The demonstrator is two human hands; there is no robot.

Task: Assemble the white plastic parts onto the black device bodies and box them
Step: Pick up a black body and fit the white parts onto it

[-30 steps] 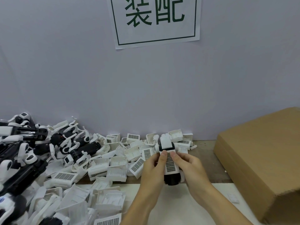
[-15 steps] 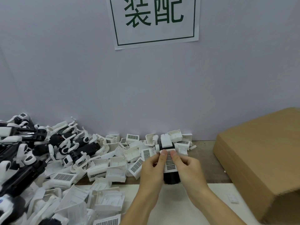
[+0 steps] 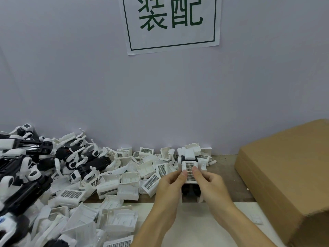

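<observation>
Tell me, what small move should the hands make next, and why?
Probably press the white cover down with both thumbs until it seats. The left hand and right hand grip the black body, thumbs on the grille; whether it has latched cannot be told, and the box waits at right.

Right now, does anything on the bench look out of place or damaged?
Nothing looks damaged. Both thumbs press the white grille part onto the black body. One small white piece lies alone beside the cardboard box, away from the loose pile.
</observation>
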